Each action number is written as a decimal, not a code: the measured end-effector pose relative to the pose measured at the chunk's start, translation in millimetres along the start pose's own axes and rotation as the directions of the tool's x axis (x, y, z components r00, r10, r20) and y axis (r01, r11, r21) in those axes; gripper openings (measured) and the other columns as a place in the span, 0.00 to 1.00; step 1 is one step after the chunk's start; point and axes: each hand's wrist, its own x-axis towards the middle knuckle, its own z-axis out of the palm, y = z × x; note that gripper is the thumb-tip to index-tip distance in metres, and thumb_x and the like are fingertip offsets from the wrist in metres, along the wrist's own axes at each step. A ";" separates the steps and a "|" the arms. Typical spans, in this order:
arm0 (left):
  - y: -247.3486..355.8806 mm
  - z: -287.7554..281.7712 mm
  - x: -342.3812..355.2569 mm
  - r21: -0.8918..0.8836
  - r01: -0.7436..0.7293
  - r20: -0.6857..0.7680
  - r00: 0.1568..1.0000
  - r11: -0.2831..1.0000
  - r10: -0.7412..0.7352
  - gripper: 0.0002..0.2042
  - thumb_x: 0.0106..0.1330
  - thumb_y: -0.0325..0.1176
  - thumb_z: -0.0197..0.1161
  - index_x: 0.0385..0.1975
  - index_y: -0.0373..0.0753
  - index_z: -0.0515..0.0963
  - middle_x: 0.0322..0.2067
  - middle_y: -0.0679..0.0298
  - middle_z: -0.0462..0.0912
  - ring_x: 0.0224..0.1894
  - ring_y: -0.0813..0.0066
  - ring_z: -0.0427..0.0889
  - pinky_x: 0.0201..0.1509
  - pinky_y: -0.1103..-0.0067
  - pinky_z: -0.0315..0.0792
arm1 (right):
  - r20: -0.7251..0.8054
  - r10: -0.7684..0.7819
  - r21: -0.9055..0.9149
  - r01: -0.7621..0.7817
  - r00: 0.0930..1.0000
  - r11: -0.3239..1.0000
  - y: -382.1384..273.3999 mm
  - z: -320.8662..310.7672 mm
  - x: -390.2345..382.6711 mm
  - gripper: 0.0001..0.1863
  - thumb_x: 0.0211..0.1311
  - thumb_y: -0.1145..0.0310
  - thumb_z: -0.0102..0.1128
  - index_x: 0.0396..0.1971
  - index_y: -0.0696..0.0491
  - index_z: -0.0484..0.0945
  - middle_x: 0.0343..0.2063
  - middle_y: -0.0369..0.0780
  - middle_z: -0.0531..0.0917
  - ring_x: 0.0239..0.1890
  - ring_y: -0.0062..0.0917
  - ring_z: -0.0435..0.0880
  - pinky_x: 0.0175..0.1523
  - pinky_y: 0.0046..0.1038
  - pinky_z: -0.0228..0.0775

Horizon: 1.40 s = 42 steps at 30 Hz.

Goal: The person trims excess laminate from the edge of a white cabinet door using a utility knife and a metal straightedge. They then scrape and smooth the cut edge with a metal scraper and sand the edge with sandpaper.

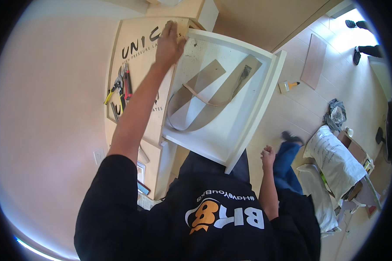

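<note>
The drawer [258, 111] stands pulled out, white inside, just to the right of the tabletop [139, 71], with its near corner over the dark-trousered legs of the person working here. Inside it, a brown strip [222, 96] lies bent back on itself in a wide loop, its two flat ends toward the far side, and a thin tan band [197, 96] curves across the middle.

From where I stand, the hands are well apart. The left hand [169, 48] reaches across to the far end of the tabletop, beside the drawer's back corner, fingers stretched out and thumb apart, with nothing visible in its grasp; whether the palm presses on the board I can't tell. The right hand [268, 155] is raised near the drawer's front corner, clear of it, fingers loosely curled; I can't tell whether it has hold of anything.

Along the left side of the tabletop lie yellow-handled snips [117, 85], with a red and black tool [127, 82] right next to them. A socket [99, 156] sits on the wall nearby. Beyond the right hand, someone else's blue jeans [286, 163] show. Over on the floor are a paintbrush [287, 87], a thin board [313, 61], a crumpled grey bag [335, 113] and a white sack [335, 150].
</note>
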 end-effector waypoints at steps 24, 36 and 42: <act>128.3 -31.1 -267.7 -0.275 0.017 0.535 0.834 0.961 0.138 0.28 0.70 0.36 0.63 0.69 0.37 0.69 0.66 0.46 0.72 0.64 0.47 0.76 0.70 0.59 0.67 | 0.421 -0.724 -0.033 0.807 0.547 0.590 -408.5 305.8 -76.9 0.23 0.71 0.59 0.62 0.53 0.64 0.79 0.45 0.52 0.87 0.44 0.42 0.89 0.49 0.39 0.80; 173.0 -101.4 -337.9 -0.264 0.780 0.552 0.605 0.568 -0.574 0.19 0.71 0.29 0.64 0.61 0.36 0.77 0.44 0.51 0.87 0.40 0.53 0.88 0.46 0.66 0.81 | 0.491 -0.614 -0.114 0.744 0.618 0.658 -411.0 352.1 -72.4 0.15 0.72 0.60 0.56 0.36 0.58 0.83 0.35 0.50 0.86 0.41 0.43 0.86 0.48 0.37 0.77; 159.6 -109.3 -338.0 -0.328 0.734 0.393 0.679 0.595 -0.620 0.21 0.71 0.29 0.64 0.63 0.37 0.74 0.45 0.51 0.86 0.42 0.55 0.88 0.45 0.70 0.82 | 0.833 -0.531 0.139 0.871 0.155 0.472 -347.4 300.5 -93.1 0.13 0.66 0.62 0.64 0.35 0.58 0.82 0.32 0.48 0.86 0.38 0.45 0.86 0.45 0.39 0.76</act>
